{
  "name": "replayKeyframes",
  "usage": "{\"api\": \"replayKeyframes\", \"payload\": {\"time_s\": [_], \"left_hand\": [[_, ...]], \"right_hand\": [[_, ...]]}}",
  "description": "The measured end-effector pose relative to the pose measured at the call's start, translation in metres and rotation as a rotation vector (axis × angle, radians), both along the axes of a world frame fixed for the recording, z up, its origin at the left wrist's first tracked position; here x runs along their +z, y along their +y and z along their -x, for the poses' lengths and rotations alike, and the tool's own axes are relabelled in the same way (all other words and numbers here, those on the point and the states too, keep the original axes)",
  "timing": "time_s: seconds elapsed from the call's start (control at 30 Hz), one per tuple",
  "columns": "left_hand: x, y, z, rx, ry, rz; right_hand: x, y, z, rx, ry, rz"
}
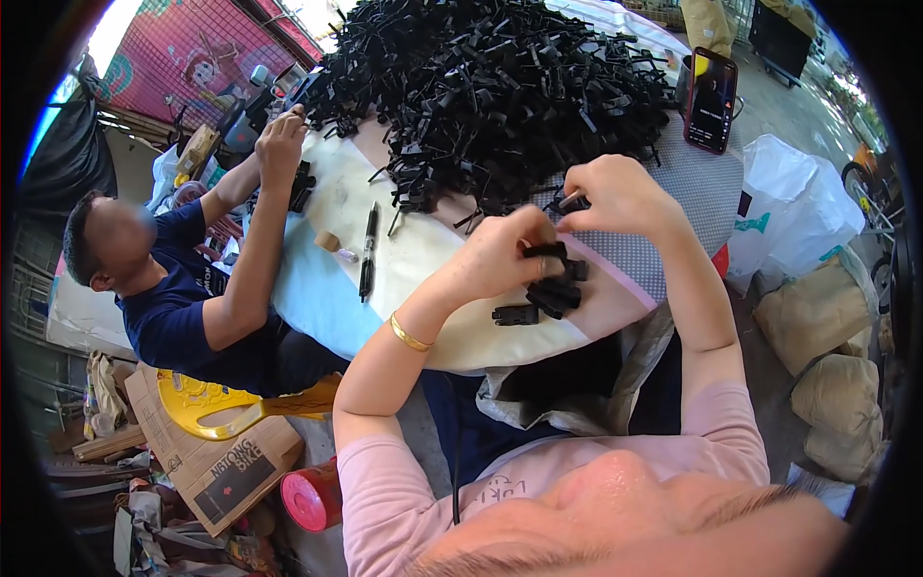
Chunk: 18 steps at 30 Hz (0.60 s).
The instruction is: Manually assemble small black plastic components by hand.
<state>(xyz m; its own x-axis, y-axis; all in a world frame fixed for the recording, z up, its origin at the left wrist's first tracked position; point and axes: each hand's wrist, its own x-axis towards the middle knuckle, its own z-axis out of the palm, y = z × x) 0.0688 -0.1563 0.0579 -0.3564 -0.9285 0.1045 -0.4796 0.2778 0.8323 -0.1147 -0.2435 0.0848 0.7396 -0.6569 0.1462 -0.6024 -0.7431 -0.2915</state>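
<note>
A large heap of small black plastic parts [510, 87] with thin stems covers the far side of the round table. My left hand [500, 252], with a gold bangle at the wrist, curls its fingers round a black part [545, 251]. Just right of it, my right hand [620, 197] pinches another small black part [574, 203] between thumb and fingers. Beneath my left hand lies a small cluster of black parts [556, 296], and one black block [515, 314] rests a little to its left. The exact shape of the held parts is partly hidden by my fingers.
A black marker [368, 252] and a small tan roll [327, 240] lie left on the patterned tablecloth [423, 327]. A phone [710, 101] stands upright at the far right edge. At the left, a co-worker [183, 279] handles parts. White plastic bags [793, 207] stand right of the table.
</note>
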Motion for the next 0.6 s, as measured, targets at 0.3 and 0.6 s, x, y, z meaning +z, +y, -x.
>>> {"api": "replayKeyframes", "payload": {"time_s": [0.3, 0.6], "left_hand": [[0.0, -0.012, -0.015, 0.366, 0.477, -0.038], [0.007, -0.013, -0.023, -0.271, 0.979, -0.528]], "right_hand": [[0.005, 0.002, -0.006, 0.091, -0.367, -0.126], [-0.01, 0.007, -0.018, 0.46, -0.717, -0.103]]}}
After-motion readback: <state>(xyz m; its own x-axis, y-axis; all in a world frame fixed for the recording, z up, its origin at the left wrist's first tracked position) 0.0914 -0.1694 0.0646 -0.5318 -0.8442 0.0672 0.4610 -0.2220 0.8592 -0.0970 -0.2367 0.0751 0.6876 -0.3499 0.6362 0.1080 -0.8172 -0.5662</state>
